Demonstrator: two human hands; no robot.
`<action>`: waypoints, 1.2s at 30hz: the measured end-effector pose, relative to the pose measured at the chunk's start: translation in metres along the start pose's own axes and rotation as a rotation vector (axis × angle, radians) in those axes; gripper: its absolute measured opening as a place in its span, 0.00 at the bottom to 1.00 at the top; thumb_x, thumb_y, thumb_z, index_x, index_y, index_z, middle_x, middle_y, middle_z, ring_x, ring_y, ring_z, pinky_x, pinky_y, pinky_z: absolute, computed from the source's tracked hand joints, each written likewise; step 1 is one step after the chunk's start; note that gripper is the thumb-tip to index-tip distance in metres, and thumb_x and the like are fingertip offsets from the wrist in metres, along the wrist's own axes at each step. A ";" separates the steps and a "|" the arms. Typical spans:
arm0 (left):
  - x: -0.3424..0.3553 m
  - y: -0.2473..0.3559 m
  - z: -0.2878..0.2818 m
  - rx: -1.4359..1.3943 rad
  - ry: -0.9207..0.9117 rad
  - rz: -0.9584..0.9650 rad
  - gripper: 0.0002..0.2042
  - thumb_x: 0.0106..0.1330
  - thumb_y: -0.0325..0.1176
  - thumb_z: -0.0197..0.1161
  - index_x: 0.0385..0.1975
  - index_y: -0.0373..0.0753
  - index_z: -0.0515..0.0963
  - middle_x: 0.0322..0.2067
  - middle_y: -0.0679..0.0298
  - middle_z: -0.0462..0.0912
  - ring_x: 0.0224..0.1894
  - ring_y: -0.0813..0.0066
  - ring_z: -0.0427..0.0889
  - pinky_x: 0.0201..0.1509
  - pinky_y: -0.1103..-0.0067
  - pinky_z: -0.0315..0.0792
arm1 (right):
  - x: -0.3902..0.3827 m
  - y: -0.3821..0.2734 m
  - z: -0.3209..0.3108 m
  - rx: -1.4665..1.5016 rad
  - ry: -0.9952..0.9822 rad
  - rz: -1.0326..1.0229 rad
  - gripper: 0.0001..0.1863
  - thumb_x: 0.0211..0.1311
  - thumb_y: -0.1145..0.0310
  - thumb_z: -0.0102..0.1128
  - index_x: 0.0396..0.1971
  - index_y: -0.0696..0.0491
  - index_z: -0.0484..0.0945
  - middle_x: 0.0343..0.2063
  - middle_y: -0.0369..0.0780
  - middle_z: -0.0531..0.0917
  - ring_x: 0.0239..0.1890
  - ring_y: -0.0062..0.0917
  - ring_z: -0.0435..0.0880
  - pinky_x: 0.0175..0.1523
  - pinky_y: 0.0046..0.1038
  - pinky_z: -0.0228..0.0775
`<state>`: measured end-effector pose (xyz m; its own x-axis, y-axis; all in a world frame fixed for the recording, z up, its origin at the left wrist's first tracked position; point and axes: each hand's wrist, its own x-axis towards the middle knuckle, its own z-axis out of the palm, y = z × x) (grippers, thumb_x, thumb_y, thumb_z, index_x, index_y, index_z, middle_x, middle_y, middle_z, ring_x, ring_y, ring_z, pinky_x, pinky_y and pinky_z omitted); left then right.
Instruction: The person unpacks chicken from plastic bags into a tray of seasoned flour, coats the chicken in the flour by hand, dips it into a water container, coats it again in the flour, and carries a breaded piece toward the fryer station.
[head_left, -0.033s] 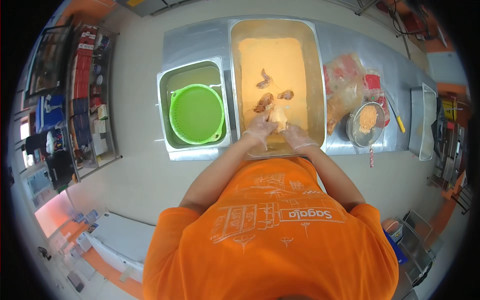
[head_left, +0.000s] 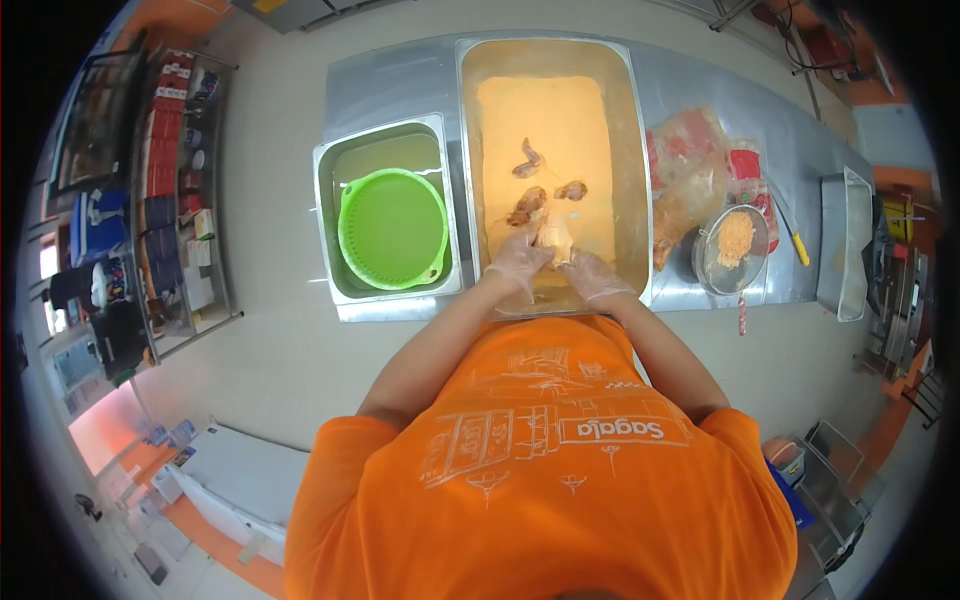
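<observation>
Left hand (head_left: 519,256), right hand (head_left: 594,277) hold 1 pale piece (head_left: 555,238) in metal tray (head_left: 628,150); brown pieces (head_left: 572,190) beyond.

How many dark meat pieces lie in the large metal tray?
3: farthest piece; right piece; left piece, near the left hand. More may be hidden.

This appears to be a commercial food-preparation kitchen: a long silver stainless-steel table (head_left: 395,80) bears a deep rectangular metal pan (head_left: 629,150) of fine orange-yellow powder (head_left: 545,105), with small brown pieces of what looks like meat (head_left: 527,205) lying in it, and the person at it wears transparent plastic gloves (head_left: 597,279). On the same table are a smaller rectangular metal pan (head_left: 322,205) with a round bright-green plastic basket (head_left: 395,228) inside, and a round wire-mesh sieve (head_left: 708,258) containing orange crumbs (head_left: 736,237). Tall metal shelving (head_left: 215,318) stacked with red boxes (head_left: 163,150) stands along the left.
</observation>
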<state>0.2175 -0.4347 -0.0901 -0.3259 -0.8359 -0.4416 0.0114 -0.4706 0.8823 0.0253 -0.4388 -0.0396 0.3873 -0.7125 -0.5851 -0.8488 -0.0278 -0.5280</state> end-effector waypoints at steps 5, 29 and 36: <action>-0.014 0.021 0.003 0.296 -0.003 0.002 0.12 0.67 0.29 0.62 0.49 0.34 0.78 0.37 0.60 0.85 0.36 0.72 0.82 0.44 0.75 0.75 | -0.011 0.003 0.000 -0.216 -0.128 -0.168 0.22 0.69 0.56 0.51 0.47 0.61 0.77 0.44 0.58 0.81 0.49 0.51 0.80 0.55 0.45 0.71; -0.002 0.002 -0.002 0.062 -0.060 -0.047 0.10 0.68 0.30 0.63 0.46 0.35 0.78 0.34 0.66 0.81 0.35 0.81 0.76 0.41 0.79 0.73 | -0.015 -0.019 -0.036 -0.002 -0.102 0.021 0.22 0.70 0.54 0.50 0.45 0.59 0.78 0.41 0.59 0.81 0.47 0.51 0.80 0.51 0.45 0.71; -0.011 0.003 0.010 0.147 -0.001 0.064 0.08 0.68 0.26 0.60 0.44 0.33 0.78 0.35 0.66 0.82 0.36 0.82 0.76 0.42 0.80 0.74 | -0.016 -0.014 -0.014 0.080 -0.130 0.060 0.22 0.68 0.55 0.52 0.46 0.60 0.77 0.41 0.60 0.80 0.47 0.55 0.79 0.52 0.44 0.71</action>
<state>0.2119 -0.4245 -0.0808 -0.3297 -0.8626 -0.3837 -0.1065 -0.3698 0.9230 0.0260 -0.4368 -0.0137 0.3842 -0.6146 -0.6890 -0.8424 0.0721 -0.5340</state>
